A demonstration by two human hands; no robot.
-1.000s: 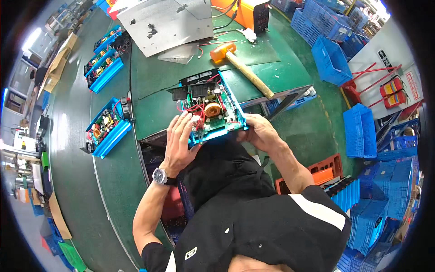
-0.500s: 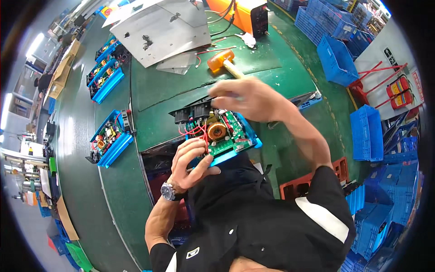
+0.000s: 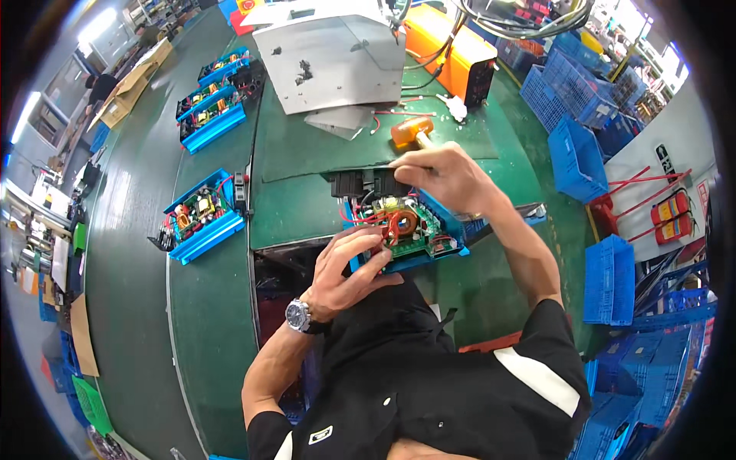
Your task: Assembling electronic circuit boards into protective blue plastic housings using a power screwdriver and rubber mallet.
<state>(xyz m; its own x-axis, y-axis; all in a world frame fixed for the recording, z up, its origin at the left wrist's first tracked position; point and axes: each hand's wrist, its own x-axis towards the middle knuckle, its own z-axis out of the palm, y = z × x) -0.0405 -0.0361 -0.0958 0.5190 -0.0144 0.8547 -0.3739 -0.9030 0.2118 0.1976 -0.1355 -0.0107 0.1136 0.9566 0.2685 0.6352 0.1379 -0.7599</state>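
An open blue-cased circuit unit (image 3: pixel 429 244) lies before me at the bench's near edge, with a green board, red wires and a copper coil (image 3: pixel 404 223). My left hand (image 3: pixel 349 268), with a watch on its wrist, grips the unit's near left side by the red wires; its fingertips partly cover the board. My right hand (image 3: pixel 452 180) pinches the far right end of a black end panel (image 3: pixel 349 184) along the unit's far side. The fingers hide that end of the panel. Just beyond the right hand lies an orange-headed mallet (image 3: pixel 412 131).
Similar open blue units (image 3: pixel 203 218) stand on the green bench (image 3: pixel 138 230) to the left. A grey metal sheet box (image 3: pixel 337 69) and an orange machine (image 3: pixel 452 50) stand at the back. Blue crates (image 3: pixel 609 280) and red fire extinguishers (image 3: pixel 671 216) are on the right.
The view has shifted. The black panel, slanted before, now lies more level along the unit's far side. My right hand has slowed at its right end; my left hand reaches farther over the board.
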